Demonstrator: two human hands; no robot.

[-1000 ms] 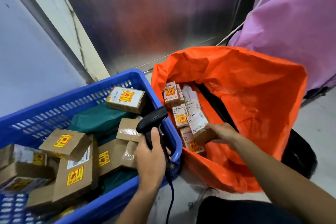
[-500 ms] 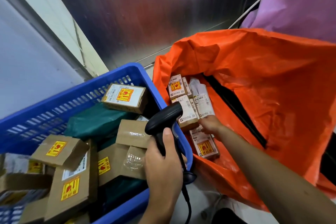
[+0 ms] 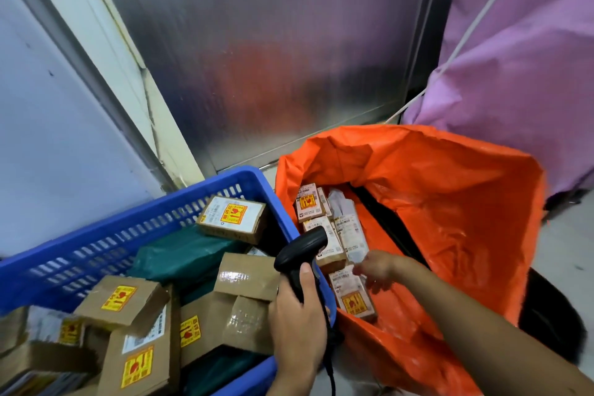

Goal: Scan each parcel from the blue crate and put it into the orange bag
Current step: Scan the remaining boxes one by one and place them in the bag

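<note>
Since scanning leaves one hand free for lifting, my left hand [image 3: 295,315] grips the black handheld barcode scanner [image 3: 303,246] by its handle, over the corner of the blue plastic lattice crate [image 3: 128,212].
Crate: brown cardboard parcels [image 3: 122,300] with yellow-red stickers, dark green plastic mailer [image 3: 183,254]; unscanned, I judge.
Right hand [image 3: 379,268]: inside the open orange plastic bag [image 3: 450,202], fingers blurred, seemingly loose and empty, just above the small labelled cartons [image 3: 353,296] lying there.
Bag touches crate, so transfers are short.
Beyond: ribbed metal panel [image 3: 289,58], purple cloth [image 3: 514,90].
</note>
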